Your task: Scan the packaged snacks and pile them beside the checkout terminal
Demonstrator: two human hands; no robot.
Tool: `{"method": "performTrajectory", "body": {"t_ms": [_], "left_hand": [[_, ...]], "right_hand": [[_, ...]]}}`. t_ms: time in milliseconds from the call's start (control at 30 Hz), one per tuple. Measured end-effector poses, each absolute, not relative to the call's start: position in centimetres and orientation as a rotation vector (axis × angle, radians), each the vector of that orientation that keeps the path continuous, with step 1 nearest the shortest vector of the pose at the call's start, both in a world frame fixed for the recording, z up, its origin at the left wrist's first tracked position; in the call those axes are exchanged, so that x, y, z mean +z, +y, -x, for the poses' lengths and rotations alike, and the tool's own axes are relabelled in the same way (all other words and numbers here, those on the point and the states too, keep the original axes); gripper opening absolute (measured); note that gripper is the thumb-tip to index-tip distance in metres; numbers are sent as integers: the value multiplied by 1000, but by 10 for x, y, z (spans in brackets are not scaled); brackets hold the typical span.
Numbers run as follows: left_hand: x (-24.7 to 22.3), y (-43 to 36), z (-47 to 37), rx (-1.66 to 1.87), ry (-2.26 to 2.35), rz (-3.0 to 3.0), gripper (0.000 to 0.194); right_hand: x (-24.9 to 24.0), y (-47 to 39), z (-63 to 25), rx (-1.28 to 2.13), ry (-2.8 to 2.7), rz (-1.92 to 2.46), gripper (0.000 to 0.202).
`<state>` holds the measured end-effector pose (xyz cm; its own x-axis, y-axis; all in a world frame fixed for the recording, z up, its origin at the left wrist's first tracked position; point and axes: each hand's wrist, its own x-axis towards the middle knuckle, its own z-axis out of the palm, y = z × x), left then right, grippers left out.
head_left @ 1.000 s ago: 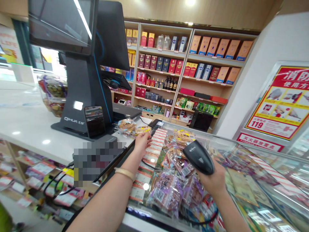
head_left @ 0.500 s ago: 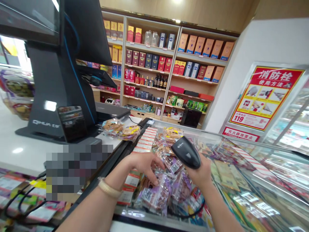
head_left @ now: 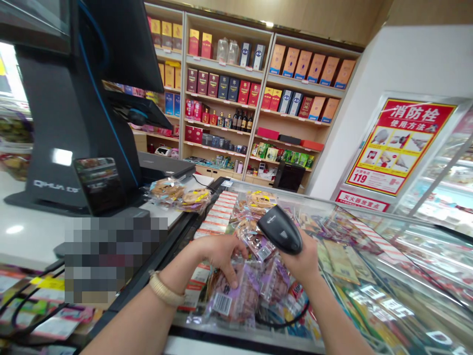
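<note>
My right hand [head_left: 305,259] is wrapped round a black barcode scanner [head_left: 281,230], held above a pile of clear-wrapped snack packets. My left hand [head_left: 223,256] reaches in from the left with thumb and fingers apart. Its thumb lies over a purple-and-clear snack packet [head_left: 238,293], whose white barcode label [head_left: 222,303] faces up at the near left corner. Beside it lies another purple packet [head_left: 275,281]. A further packet with a barcode [head_left: 258,246] sits under the scanner's front. The scanner's black cable [head_left: 284,324] curves below the packets.
The packets rest on a glass-topped display counter [head_left: 236,331]. More wrapped round snacks [head_left: 195,198] lie to the left, near a dark checkout terminal [head_left: 70,128]. Shelves [head_left: 227,66] of boxes and bottles stand behind. A red fire-hydrant sign [head_left: 401,145] hangs at the right.
The view has shifted slightly. The near packet lies flatter, and its barcode shows more plainly. My left hand stays over it, and the scanner remains in my right hand.
</note>
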<state>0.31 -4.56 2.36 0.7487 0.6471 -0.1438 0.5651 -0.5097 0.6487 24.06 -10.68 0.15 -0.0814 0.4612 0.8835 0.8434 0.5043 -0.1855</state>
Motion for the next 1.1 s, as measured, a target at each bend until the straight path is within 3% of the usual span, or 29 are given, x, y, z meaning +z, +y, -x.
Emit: {"method": "performTrajectory", "body": {"t_ms": [167,433,767,967,1100], "left_hand": [[29,-48,0,125,768,-2093,39],[31,-48,3,173,535,-1708,40],[36,-39,12,851,387,-1087,44],[35,-26,2,1212,468,-781,13],[33,-24,-3,1412,538,-738,16]], "right_hand": [[5,-108,-239,-456,-1715,1073,16],[10,-110,-237,-492,-1688,1052,14],[4,-107,-246,-500,-1518,1041,13],[3,-106,-247,-506,-1526,1041,14],[6,-108,-243,-505,-1639,1045,13]]}}
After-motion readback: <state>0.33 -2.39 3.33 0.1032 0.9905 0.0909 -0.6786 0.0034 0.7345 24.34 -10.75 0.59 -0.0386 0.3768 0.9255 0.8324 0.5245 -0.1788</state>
